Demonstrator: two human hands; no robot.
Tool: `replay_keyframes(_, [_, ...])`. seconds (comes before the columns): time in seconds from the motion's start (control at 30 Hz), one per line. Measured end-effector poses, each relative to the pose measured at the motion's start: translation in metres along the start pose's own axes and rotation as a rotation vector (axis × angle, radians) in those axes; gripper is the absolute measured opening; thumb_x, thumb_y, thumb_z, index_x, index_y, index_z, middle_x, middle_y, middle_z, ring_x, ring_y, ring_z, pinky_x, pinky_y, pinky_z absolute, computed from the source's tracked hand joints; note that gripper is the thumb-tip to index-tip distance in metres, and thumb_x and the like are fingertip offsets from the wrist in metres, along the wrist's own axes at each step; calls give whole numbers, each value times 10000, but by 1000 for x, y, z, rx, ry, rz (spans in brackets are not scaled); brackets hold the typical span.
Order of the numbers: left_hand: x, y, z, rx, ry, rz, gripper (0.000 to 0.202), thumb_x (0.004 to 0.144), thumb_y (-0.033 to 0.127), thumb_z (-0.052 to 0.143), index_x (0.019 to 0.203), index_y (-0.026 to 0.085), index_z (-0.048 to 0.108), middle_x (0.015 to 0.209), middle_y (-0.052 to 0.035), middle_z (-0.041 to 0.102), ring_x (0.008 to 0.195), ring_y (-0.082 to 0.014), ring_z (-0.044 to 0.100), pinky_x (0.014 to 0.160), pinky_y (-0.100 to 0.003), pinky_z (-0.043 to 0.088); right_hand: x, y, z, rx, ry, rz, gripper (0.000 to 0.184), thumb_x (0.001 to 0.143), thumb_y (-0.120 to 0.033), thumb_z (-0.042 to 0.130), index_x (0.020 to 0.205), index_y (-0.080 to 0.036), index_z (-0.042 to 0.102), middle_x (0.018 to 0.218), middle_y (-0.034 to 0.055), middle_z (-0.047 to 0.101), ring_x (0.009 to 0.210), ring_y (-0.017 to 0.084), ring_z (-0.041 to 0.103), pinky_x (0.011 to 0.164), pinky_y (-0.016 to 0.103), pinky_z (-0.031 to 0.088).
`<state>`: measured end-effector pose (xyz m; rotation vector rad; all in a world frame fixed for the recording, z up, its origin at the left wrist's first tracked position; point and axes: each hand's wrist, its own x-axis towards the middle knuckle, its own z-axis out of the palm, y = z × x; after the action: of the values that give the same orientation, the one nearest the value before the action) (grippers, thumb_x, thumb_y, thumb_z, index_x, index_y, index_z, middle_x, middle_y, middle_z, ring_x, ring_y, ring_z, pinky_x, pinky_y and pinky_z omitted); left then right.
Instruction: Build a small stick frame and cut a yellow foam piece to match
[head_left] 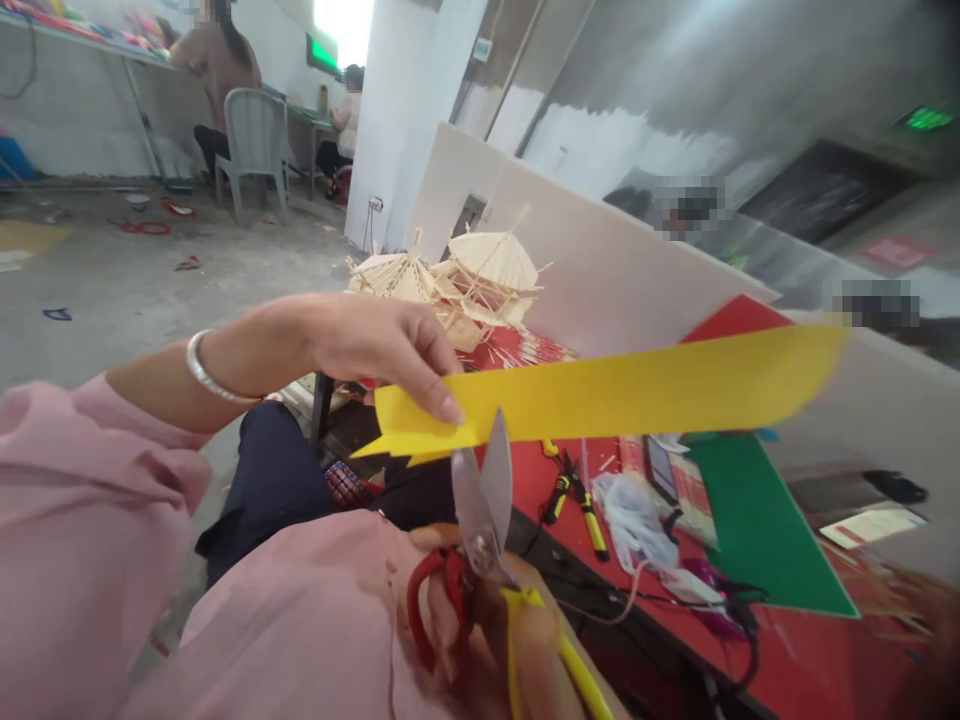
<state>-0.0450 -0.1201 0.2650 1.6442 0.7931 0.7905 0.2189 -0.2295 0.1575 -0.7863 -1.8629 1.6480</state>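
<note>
My left hand [382, 345] is closed on a long yellow paper strip [630, 395], pinching it near its left end with the thumb on top. The strip runs off to the right, its far end slightly curved. Cut, pointed pieces hang at its lower left edge. My right hand [536, 640], low in the view, holds scissors [484, 510] with a red handle loop and a yellow one. Their blades are spread and point up, with the tips at the strip's lower edge just right of my left thumb. Fingers of the right hand are partly hidden by the handles.
Models of pale sticks [495, 265] stand on the red table [540, 475]. Yellow-black pliers [581, 500], a plastic bag [637, 520], cables and a green board [765, 530] lie to the right. A white partition [600, 260] rises behind. Other people sit at the back left.
</note>
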Motion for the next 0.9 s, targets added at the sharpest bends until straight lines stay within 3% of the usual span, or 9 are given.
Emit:
replay_keyframes(0.07, [18, -11, -3, -47, -147, -126, 167, 601, 271, 855, 705, 178, 765, 554, -20, 653, 545, -157, 619, 468, -221, 455, 8, 9, 3, 134, 76, 65, 836, 825, -877, 290, 1363, -290, 543, 705, 27, 549, 530, 176, 519, 440, 332, 497])
replay_keyframes(0.13, [36, -25, -6, -63, -206, -228, 181, 625, 297, 844, 717, 166, 760, 605, -44, 682, 544, -160, 626, 471, -232, 467, 23, 20, 2, 324, 178, 150, 805, 846, -849, 331, 1315, -231, 547, 712, 5, 538, 500, 143, 503, 433, 312, 502])
replay_keyframes(0.2, [50, -41, -8, -51, -147, -264, 197, 642, 308, 844, 725, 156, 748, 640, -48, 691, 542, -150, 632, 457, -214, 451, 41, 33, -3, 416, 276, 168, 764, 840, -827, 423, 1267, -207, 551, 701, -19, 528, 486, 124, 509, 440, 291, 506])
replay_keyframes(0.37, [61, -74, -5, -31, 116, -197, 213, 716, 292, 825, 713, 162, 656, 548, 18, 580, 448, -107, 599, 388, -161, 353, 69, 60, -23, 267, 344, 152, 681, 884, -755, 469, 1267, -199, 553, 639, -44, 532, 446, 111, 519, 430, 257, 491])
replay_keyframes(0.47, [61, -82, -5, -69, 105, -235, 258, 752, 306, 812, 699, 170, 598, 450, 40, 510, 347, -75, 497, 349, -152, 286, 74, 62, -29, 247, 361, 161, 717, 856, -770, 504, 1283, -196, 550, 666, -42, 538, 450, 110, 527, 389, 245, 466])
replay_keyframes(0.6, [63, -83, -6, -154, 73, -300, 291, 750, 302, 817, 672, 170, 570, 382, 61, 448, 308, -48, 388, 347, -150, 293, 78, 63, -29, 257, 349, 108, 744, 857, -784, 482, 1292, -183, 541, 667, -50, 525, 431, 102, 520, 388, 246, 458])
replay_keyframes(0.9, [74, -96, 3, -167, 49, -318, 267, 702, 234, 810, 573, 156, 589, 384, 46, 460, 311, -35, 344, 323, -145, 226, 89, 87, -42, 217, 386, 92, 763, 847, -807, 459, 1271, -178, 538, 713, -33, 540, 498, 109, 530, 418, 247, 461])
